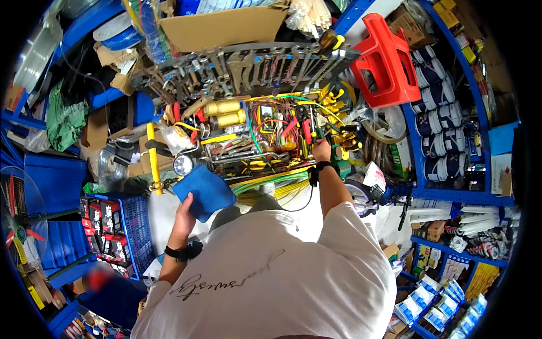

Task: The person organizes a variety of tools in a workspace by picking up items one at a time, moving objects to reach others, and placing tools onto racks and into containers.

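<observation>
My left hand (184, 215) grips a flat blue piece (205, 191), perhaps a cloth or a pouch, by its lower left edge. It is held in front of the yellow-edged tool cart (271, 174). At the cart's right side, my right hand (322, 151) reaches in among the tools, fingers curled by a dark green handle (319, 133). Whether it grips that handle is hidden. Left of this hand lie red-handled pliers (306, 129), a tangle of test leads and a yellow multimeter (266, 119). Wrenches (250, 157) and a round lamp (183, 165) are nearer my left hand.
Behind the cart hangs a row of wrenches (254, 70). A red plastic stool (383, 63) stands at the upper right, beside blue shelving (459, 195). To the left are a blue crate (137, 233) with boxes and a caged fan (21, 220). Yellow cable coils (288, 190) lie below the cart.
</observation>
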Demonstrator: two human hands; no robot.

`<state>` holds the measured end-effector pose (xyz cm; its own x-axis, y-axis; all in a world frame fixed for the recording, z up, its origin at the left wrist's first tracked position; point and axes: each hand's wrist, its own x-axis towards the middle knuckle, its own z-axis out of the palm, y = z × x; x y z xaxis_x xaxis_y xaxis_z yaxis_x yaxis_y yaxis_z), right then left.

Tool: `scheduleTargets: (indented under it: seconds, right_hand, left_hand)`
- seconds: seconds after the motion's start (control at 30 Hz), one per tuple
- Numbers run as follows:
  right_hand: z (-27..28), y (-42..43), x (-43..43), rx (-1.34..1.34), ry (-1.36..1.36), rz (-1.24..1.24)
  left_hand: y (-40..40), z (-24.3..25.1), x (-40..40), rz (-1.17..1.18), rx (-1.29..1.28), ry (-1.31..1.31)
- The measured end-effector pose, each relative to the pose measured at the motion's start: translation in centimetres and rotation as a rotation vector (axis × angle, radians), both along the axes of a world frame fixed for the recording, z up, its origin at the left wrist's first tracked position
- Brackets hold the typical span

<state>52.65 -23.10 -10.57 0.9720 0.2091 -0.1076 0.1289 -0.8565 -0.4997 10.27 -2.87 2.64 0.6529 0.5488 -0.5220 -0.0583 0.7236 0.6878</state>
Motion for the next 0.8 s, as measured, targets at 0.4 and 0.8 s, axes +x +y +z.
scheduleTargets:
  seconds: [0.4, 0.8]
  right_hand:
    - [1.3, 0.1, -0.7, -0.167, 0.151, -0.055]
    - [-1.2, -0.7, -0.8, -0.116, 0.037, 0.168]
  left_hand:
    - [0.1, 1.7, -0.6, 0.041, 0.0, -0.019]
    - [-2.4, 3.5, 3.3, 0.088, 0.012, -0.032]
